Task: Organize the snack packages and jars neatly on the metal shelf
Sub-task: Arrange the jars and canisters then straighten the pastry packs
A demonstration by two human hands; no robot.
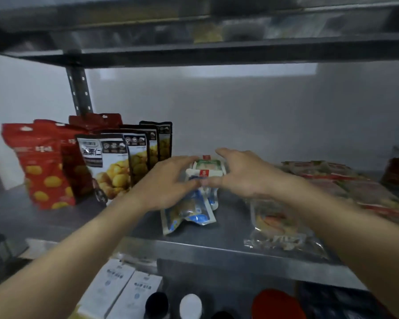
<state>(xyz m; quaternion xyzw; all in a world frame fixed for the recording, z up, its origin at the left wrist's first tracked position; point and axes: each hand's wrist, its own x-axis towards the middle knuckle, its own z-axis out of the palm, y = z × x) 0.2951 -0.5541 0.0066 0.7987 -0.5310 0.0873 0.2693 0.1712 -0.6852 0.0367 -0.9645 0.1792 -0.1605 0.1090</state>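
Pouch stack: lain flat on shelf, long axis front-to-back, tops toward wall.
Hands: left hand and right hand clamped on stack's sides.
Left: upright chestnut bags.
Right: flat packets.

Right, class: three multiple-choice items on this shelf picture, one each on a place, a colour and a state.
1. Where do the upright red snack bags stand on the grey metal shelf?
A left
B centre
C right

2. What colour marks the flat pouch nearest below the hands?
A purple
B blue
C black

3. What are the left hand and right hand doing?
A hanging idle
B gripping a jar
C resting on small pouches

Answers: 1 A, they stand at the left end. 2 B, blue print shows. 3 C, both hands touch the pile.
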